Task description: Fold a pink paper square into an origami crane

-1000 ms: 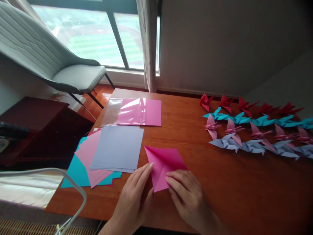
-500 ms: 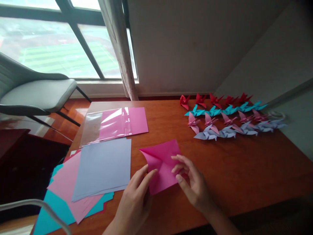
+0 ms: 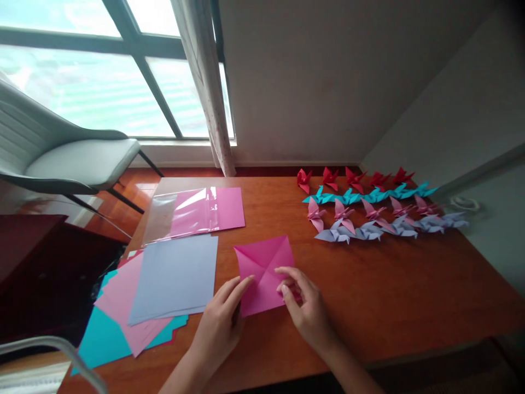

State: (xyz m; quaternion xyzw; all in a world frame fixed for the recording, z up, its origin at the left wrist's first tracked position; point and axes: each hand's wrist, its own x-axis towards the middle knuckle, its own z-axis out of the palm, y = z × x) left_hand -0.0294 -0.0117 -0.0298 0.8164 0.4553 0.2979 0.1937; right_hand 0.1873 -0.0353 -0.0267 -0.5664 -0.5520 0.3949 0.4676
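Observation:
A square sheet of magenta origami paper with crossing creases lies in front of me, its upper left corner slightly raised. My left hand pinches its left edge, thumb on top; the fingers below are partly hidden. Over the right side of the sheet is my right hand, its fingers loosely curved and apart, the tips at the paper's face. That hand covers the lower right corner.
Left of the sheet lie grey-blue papers over pink papers and turquoise papers. Behind them is a clear plastic sleeve with magenta paper. Rows of folded paper cranes stand at the table's back right. A chair stands beyond.
The magenta sheet has come flatter, and its crossing creases show more plainly. Both hands stay at its sides. The whole view has shifted slightly.

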